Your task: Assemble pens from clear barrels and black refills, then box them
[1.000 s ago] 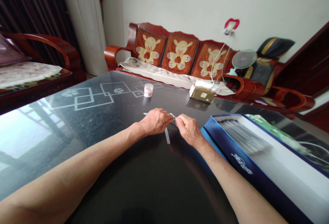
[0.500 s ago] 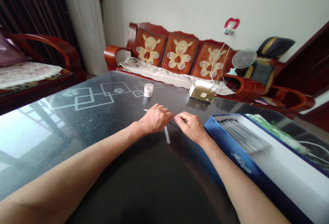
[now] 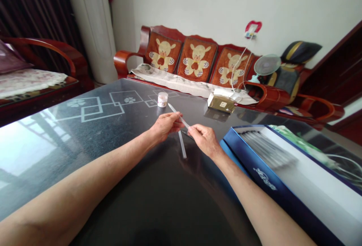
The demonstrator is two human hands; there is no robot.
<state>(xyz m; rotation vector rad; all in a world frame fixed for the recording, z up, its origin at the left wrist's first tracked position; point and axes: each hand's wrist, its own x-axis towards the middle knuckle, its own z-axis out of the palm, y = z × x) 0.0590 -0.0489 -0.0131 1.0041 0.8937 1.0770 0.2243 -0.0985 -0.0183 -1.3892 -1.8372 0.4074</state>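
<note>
A slim whitish pen-like stick (image 3: 184, 122) with a pointed tip slants between my two hands, above the table. My left hand (image 3: 164, 126) pinches it near the middle with thumb and fingertips. At its near end, the thumb and fingers of my right hand (image 3: 206, 139) are closed on it. Below the hands, a narrow translucent strip or tube (image 3: 182, 146) lies on the dark tabletop (image 3: 135, 185); its far end is hidden behind my left hand. A small round white jar (image 3: 162, 100) with a lid stands just beyond the stick's tip.
At the right, a long blue box (image 3: 261, 174) with a white inside holds several slender greyish sticks (image 3: 268, 150). Green plastic packaging (image 3: 302, 144) lies beyond it. A tissue box (image 3: 221, 103) stands farther back, before a wooden sofa (image 3: 128, 58) and a small fan (image 3: 267, 65).
Both hands have turned and opened up around the stick, so its length and tip now show, pointing away toward the jar. Earlier my left hand covered most of it.
</note>
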